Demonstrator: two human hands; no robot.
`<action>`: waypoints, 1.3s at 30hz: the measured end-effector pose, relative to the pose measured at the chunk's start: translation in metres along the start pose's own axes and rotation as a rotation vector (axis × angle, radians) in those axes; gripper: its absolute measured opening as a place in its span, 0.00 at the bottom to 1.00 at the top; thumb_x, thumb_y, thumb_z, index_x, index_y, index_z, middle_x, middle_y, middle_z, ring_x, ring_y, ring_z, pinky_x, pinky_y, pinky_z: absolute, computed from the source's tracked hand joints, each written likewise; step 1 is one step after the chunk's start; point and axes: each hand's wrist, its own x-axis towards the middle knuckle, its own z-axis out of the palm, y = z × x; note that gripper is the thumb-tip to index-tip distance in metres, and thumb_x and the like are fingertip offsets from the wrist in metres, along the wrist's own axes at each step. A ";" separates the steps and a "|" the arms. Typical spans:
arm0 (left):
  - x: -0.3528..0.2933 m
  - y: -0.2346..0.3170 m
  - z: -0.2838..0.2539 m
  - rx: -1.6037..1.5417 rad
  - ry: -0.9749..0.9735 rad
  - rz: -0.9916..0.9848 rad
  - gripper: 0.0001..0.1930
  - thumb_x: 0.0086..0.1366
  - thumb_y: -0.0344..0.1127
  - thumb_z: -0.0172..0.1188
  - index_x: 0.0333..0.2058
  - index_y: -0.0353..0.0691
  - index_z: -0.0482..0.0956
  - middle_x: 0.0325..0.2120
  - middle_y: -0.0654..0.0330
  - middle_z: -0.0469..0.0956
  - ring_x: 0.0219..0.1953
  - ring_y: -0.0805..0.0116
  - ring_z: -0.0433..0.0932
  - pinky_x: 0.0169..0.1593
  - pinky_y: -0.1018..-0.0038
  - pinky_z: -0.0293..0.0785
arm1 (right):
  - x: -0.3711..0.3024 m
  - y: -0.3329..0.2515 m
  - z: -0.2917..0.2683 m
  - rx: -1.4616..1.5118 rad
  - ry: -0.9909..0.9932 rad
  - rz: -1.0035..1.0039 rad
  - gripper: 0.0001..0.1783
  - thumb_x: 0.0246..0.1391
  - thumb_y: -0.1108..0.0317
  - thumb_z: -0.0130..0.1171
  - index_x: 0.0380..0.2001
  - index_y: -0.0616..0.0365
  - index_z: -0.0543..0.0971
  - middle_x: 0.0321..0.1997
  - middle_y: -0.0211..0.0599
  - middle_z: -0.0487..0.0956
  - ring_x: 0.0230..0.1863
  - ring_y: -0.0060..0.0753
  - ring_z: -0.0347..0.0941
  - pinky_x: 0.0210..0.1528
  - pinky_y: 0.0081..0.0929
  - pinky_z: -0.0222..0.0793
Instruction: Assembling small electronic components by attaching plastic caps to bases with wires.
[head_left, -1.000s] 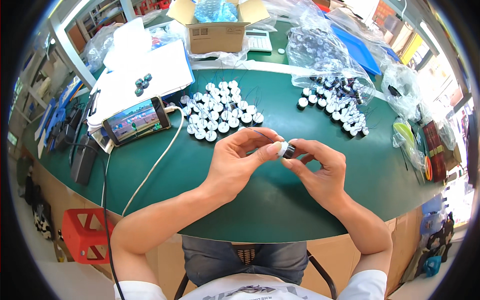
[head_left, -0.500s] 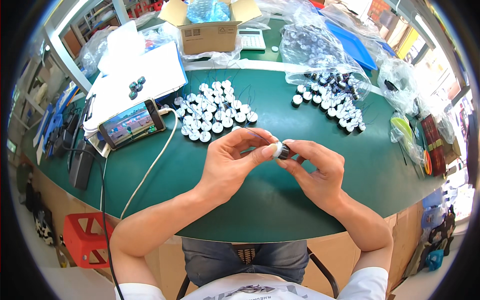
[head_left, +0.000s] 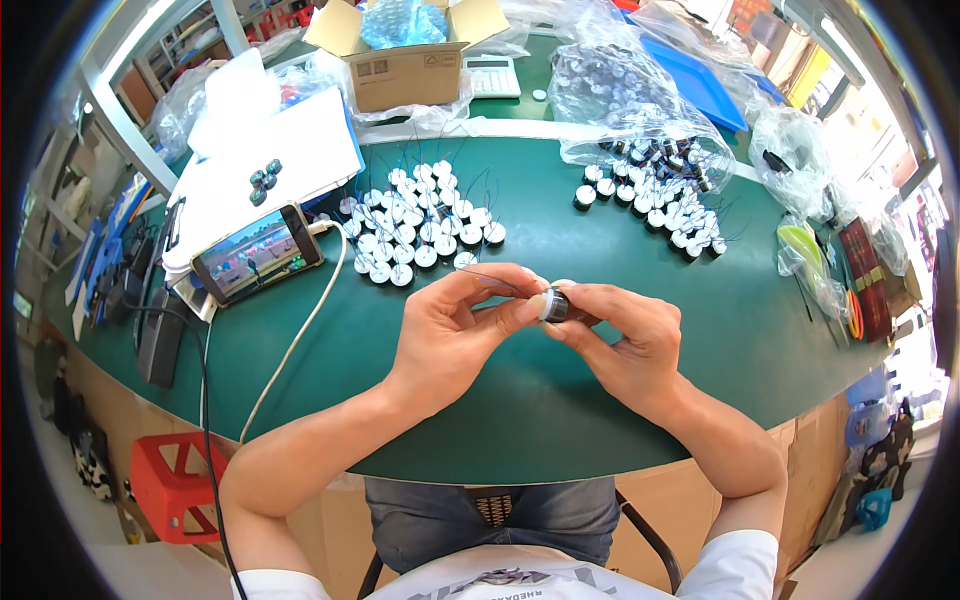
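Observation:
Between my two hands, above the green table (head_left: 480,400), is a small round black part with a white cap and thin wires (head_left: 553,306). The fingertips of my left hand (head_left: 455,325) pinch its white end and the wires. My right hand (head_left: 635,335) grips the black end between thumb and forefinger. Beyond my left hand stands a cluster of similar white-topped parts (head_left: 415,225), their thin dark wires sticking up. A second group of these parts (head_left: 665,205) lies farther right, at the mouth of a clear plastic bag (head_left: 625,85) filled with more.
A phone (head_left: 258,255) with a white cable leans by a clipboard with paper (head_left: 300,150); several small dark parts (head_left: 265,182) lie on it. Behind are an open cardboard box (head_left: 408,82), a calculator (head_left: 490,78) and a blue tray (head_left: 690,80). A red stool (head_left: 175,480) stands lower left.
The held part has turned slightly in my fingers, showing more of its black side. Both hands keep their pinch, and the whole view has shifted a little.

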 end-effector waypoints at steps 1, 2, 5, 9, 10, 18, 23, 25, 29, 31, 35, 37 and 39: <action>-0.001 -0.001 0.001 0.020 0.012 0.015 0.10 0.61 0.23 0.61 0.42 0.32 0.77 0.38 0.59 0.78 0.44 0.72 0.77 0.49 0.76 0.77 | -0.001 0.001 0.001 -0.001 0.002 -0.001 0.17 0.41 0.76 0.70 0.39 0.64 0.80 0.32 0.41 0.83 0.25 0.29 0.80 0.27 0.21 0.76; -0.001 -0.001 0.002 0.038 0.024 0.028 0.10 0.61 0.23 0.61 0.42 0.33 0.77 0.38 0.59 0.78 0.43 0.72 0.77 0.49 0.76 0.77 | -0.002 0.002 0.001 -0.002 0.004 0.005 0.18 0.42 0.76 0.70 0.39 0.64 0.80 0.32 0.41 0.83 0.26 0.29 0.80 0.27 0.21 0.76; -0.001 -0.003 0.000 0.066 0.021 0.017 0.10 0.61 0.23 0.61 0.42 0.33 0.77 0.38 0.60 0.78 0.43 0.72 0.77 0.49 0.76 0.77 | -0.004 0.006 0.004 -0.005 0.007 0.013 0.17 0.42 0.76 0.70 0.39 0.65 0.80 0.32 0.41 0.82 0.26 0.30 0.81 0.27 0.22 0.76; 0.000 -0.002 -0.002 0.074 0.000 0.018 0.11 0.61 0.24 0.61 0.43 0.32 0.77 0.38 0.60 0.78 0.43 0.73 0.77 0.49 0.76 0.77 | -0.004 0.004 0.001 -0.016 -0.046 0.049 0.18 0.42 0.80 0.69 0.40 0.67 0.79 0.32 0.41 0.83 0.31 0.30 0.82 0.33 0.21 0.78; 0.001 -0.001 -0.002 0.052 0.018 -0.013 0.11 0.61 0.24 0.61 0.44 0.32 0.77 0.39 0.60 0.78 0.44 0.72 0.77 0.50 0.76 0.76 | -0.003 0.004 0.002 -0.017 -0.044 0.049 0.18 0.42 0.80 0.69 0.40 0.67 0.79 0.32 0.41 0.83 0.31 0.30 0.82 0.33 0.21 0.78; 0.001 0.001 0.003 0.034 0.046 0.017 0.18 0.61 0.23 0.61 0.50 0.33 0.72 0.41 0.58 0.77 0.45 0.71 0.76 0.51 0.75 0.75 | 0.003 0.007 0.001 -0.022 -0.004 -0.009 0.22 0.41 0.79 0.69 0.43 0.59 0.77 0.35 0.35 0.82 0.34 0.31 0.79 0.30 0.24 0.78; 0.002 -0.002 0.000 0.060 0.002 -0.007 0.20 0.60 0.22 0.62 0.51 0.35 0.72 0.42 0.57 0.77 0.47 0.70 0.76 0.50 0.74 0.75 | 0.001 0.010 0.003 -0.067 0.001 0.004 0.28 0.41 0.77 0.69 0.49 0.55 0.74 0.36 0.34 0.82 0.34 0.33 0.79 0.30 0.25 0.76; 0.002 -0.008 -0.002 0.185 -0.028 0.079 0.21 0.59 0.21 0.62 0.51 0.36 0.73 0.42 0.58 0.78 0.46 0.70 0.77 0.49 0.74 0.76 | 0.000 0.012 0.004 -0.077 -0.009 0.006 0.30 0.41 0.76 0.69 0.51 0.54 0.72 0.36 0.33 0.82 0.34 0.33 0.79 0.30 0.25 0.76; 0.006 -0.007 -0.004 0.469 -0.138 0.260 0.25 0.55 0.19 0.63 0.52 0.40 0.74 0.42 0.57 0.78 0.44 0.68 0.78 0.44 0.73 0.78 | -0.003 0.011 0.008 -0.113 -0.054 0.050 0.35 0.41 0.73 0.70 0.56 0.54 0.70 0.37 0.35 0.82 0.34 0.35 0.78 0.32 0.28 0.76; 0.007 -0.011 -0.006 0.516 -0.130 0.265 0.25 0.54 0.18 0.63 0.52 0.40 0.74 0.41 0.57 0.78 0.43 0.67 0.78 0.43 0.73 0.79 | -0.003 0.011 0.009 -0.136 -0.073 0.059 0.37 0.41 0.71 0.71 0.57 0.54 0.70 0.38 0.35 0.81 0.35 0.35 0.78 0.34 0.30 0.76; 0.008 -0.010 -0.007 0.597 -0.162 0.097 0.25 0.57 0.20 0.63 0.54 0.39 0.72 0.38 0.58 0.78 0.40 0.69 0.79 0.42 0.72 0.78 | 0.005 0.011 -0.001 -0.214 -0.191 0.056 0.38 0.42 0.62 0.71 0.58 0.55 0.69 0.40 0.38 0.80 0.39 0.38 0.77 0.41 0.36 0.75; 0.007 -0.013 -0.010 0.710 -0.180 0.101 0.25 0.57 0.21 0.63 0.54 0.40 0.72 0.38 0.57 0.78 0.39 0.68 0.79 0.41 0.73 0.78 | 0.008 0.016 -0.006 -0.131 -0.155 0.072 0.36 0.43 0.60 0.71 0.57 0.55 0.70 0.40 0.39 0.80 0.40 0.38 0.77 0.41 0.35 0.75; 0.007 -0.010 -0.008 0.939 -0.236 0.156 0.27 0.55 0.21 0.63 0.55 0.42 0.71 0.36 0.55 0.79 0.36 0.65 0.80 0.40 0.73 0.77 | 0.007 0.027 -0.010 -0.134 -0.061 0.092 0.29 0.48 0.61 0.67 0.53 0.57 0.72 0.39 0.39 0.80 0.40 0.38 0.77 0.38 0.31 0.74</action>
